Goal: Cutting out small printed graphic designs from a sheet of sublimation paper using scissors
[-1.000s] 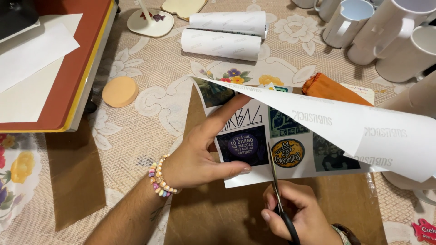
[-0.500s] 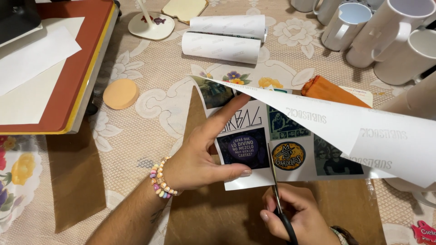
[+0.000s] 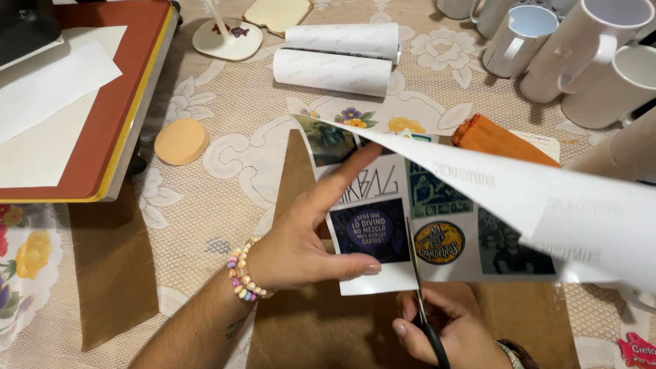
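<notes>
The printed sheet (image 3: pixel 437 225) lies flat on a brown paper (image 3: pixel 301 321) on the desk (image 3: pixel 225 205), its right portion curling up toward the camera. The scissors (image 3: pixel 418 287) enter from the sheet's near edge, blades pointing away from the person along the gap between two columns of printed pictures. The right hand (image 3: pixel 444 331) lies nearer that edge, fingers closed through the scissor handles. The left hand (image 3: pixel 307 239) lies just left of the cut line, fingers spread and pressing the sheet down, thumb along the near edge.
</notes>
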